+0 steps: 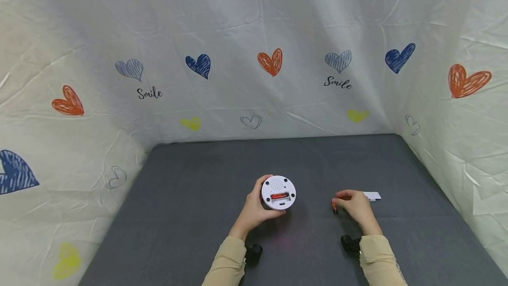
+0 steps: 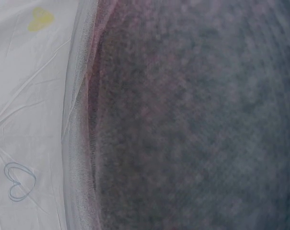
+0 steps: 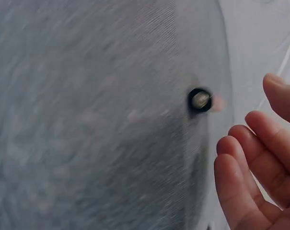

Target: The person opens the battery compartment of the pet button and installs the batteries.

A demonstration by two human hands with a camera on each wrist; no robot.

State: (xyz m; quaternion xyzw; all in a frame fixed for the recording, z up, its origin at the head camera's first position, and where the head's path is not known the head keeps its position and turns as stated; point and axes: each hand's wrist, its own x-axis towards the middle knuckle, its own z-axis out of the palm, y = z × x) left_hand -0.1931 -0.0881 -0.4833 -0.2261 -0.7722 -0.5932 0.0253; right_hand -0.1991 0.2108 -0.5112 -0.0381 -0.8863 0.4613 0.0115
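- White plastic makes up the unit (image 1: 278,185), which sits in the scene's middle, a little left of my right hand's work; its underside faces me, and I judge I turn it so the slot (image 1: 272,199) can be seen and reached.
- A red battery (image 1: 280,196) lies in that slot, lengthwise, as the slot's shape calls for.
- My left hand (image 1: 252,206) holds the unit from its left, thumb at the near rim and fingers around the far one; gripping only the edge leaves the slot uncovered.
- To the right, the loose battery (image 1: 334,207) is just beside my right fingertips, one end toward me.
- My right hand (image 1: 358,206) is over there with thumb and fingers parted; the right wrist view shows a gap between them and the battery apart from them, a spread that probably suits so slim a thing.
- The cover (image 1: 372,196) lies right of that hand, partly hidden by it, out of the space between my hands, likely to keep it out of the way.
- Grey cloth (image 1: 190,197) spreads under everything, and a white sheet (image 1: 234,16) with hearts hangs at the far side.
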